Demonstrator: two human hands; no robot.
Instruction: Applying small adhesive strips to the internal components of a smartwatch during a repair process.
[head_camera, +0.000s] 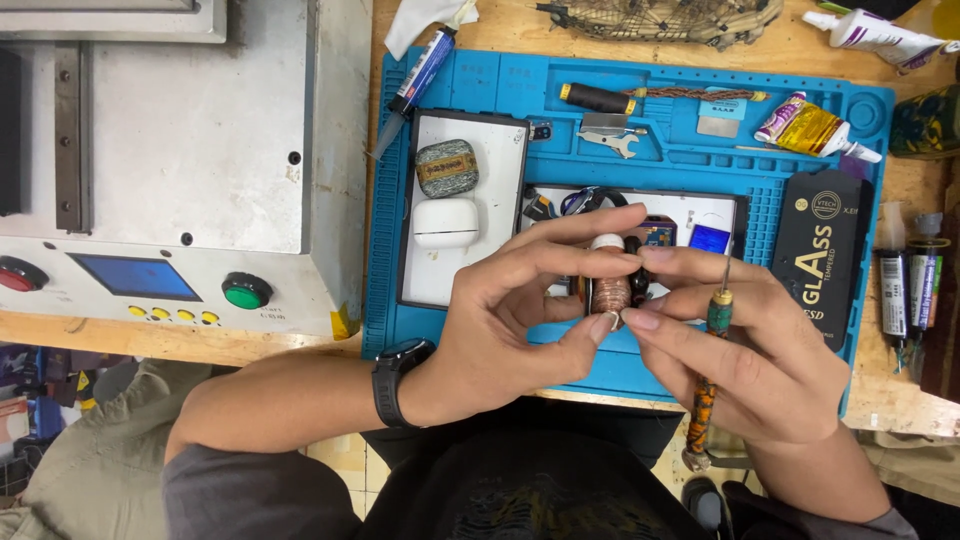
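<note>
Copper-wire spool (610, 292) held above the blue mat's (480, 85) near edge, steadied for close work. Left hand (505, 320) fingers pinch it top and bottom. Right hand (745, 345) pinches its side, probably the wire end, with a screwdriver (712, 350) tucked in reserve.

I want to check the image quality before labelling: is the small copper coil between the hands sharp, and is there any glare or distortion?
Head view: the copper coil held between the left hand and the right hand is slightly soft; lighting is even with weak shadows; mild glare on the white tray; the blue mat edges bend slightly, showing wide-angle distortion.
</note>
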